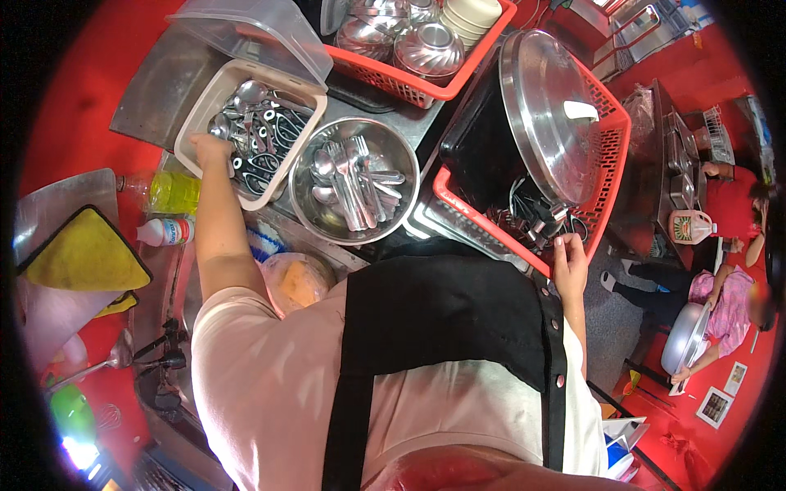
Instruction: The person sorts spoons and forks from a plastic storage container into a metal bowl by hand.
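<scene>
My left hand (212,153) rests at the near left edge of a beige plastic bin (190,126), its fingertips by the spoons; whether it holds anything is unclear. Spoons, forks and black-handled scissors (259,175) fill the bin, whose clear lid (264,37) stands raised. Beside it a round steel bowl (412,184) contains forks and spoons (353,184). My right hand (571,261) is at the near corner of a red plastic basket (485,224), close to scissors (577,227); its grip cannot be made out. Utensils, a black tray (479,135) and a large steel lid (543,116) are in that basket.
Another red basket (445,92) at the back bears steel bowls (430,49) and cream bowls (470,18). A bottle of yellow liquid (175,192) and a white bottle (166,232) lie at left. Two people (724,294) are at right, one with a large metal basin (684,337).
</scene>
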